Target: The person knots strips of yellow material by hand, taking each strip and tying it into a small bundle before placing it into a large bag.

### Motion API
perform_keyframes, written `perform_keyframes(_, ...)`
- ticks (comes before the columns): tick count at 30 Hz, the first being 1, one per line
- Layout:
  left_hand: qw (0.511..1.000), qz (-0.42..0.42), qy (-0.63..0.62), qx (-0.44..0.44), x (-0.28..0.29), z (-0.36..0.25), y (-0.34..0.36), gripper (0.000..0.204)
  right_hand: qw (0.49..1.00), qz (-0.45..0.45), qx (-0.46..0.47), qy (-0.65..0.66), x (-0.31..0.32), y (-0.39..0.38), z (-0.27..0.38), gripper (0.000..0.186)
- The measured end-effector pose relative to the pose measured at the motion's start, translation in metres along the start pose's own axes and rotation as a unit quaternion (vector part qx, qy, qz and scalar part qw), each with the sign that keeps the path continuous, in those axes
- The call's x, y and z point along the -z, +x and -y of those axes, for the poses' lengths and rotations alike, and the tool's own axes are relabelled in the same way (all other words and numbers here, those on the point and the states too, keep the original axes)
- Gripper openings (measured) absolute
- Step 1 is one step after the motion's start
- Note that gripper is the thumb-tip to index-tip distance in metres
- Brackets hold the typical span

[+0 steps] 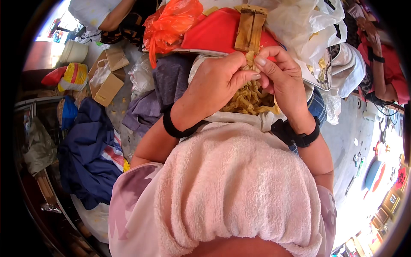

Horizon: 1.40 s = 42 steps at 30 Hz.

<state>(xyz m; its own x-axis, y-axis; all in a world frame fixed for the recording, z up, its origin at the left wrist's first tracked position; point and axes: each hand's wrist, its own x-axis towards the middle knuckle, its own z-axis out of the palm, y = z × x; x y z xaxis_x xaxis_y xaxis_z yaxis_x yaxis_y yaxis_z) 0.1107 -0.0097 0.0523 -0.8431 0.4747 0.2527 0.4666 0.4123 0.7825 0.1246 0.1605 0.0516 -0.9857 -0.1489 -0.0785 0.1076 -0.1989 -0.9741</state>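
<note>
My left hand (205,85) and my right hand (284,77) meet at the upper middle, fingertips close together. Between them they pinch a thin, pale yellow, wrinkled strip (249,58), and its exact kind cannot be made out. Right below lies a heap of similar yellow-brown curled strips (248,99) in a white cloth or bag (233,116) by my lap. Just beyond my fingertips rests a small wooden block with a slot down its middle (249,29), set on a red surface (214,31). My fingers hide part of the strip and heap.
A red-orange plastic bag (171,26) lies beyond my left hand, a crumpled white plastic bag (299,23) beyond my right. On the left are a cardboard box (107,79) and dark blue cloth (87,150). Other people sit at the far left and far right.
</note>
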Motion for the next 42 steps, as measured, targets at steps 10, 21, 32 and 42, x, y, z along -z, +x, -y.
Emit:
perform_keyframes(10,0.843,0.064,-0.506,0.171,0.029,-0.024,0.004,0.026,0.968,0.052,-0.053,0.239,0.028,-0.001,0.002,0.044)
perform_keyframes(21,0.988,-0.069,0.093,-0.105,0.008,0.003,-0.001,0.012,0.997,0.026,-0.047,-0.048,0.009,0.002,0.008,0.022)
perform_keyframes(32,0.891,0.090,-0.404,0.184,0.021,0.007,0.000,0.020,0.951,-0.048,0.173,-0.253,0.001,0.001,-0.005,0.013)
perform_keyframes(42,0.886,0.081,-0.410,0.200,0.018,0.009,-0.004,0.023,0.903,0.026,0.228,-0.363,0.007,-0.002,-0.004,0.010)
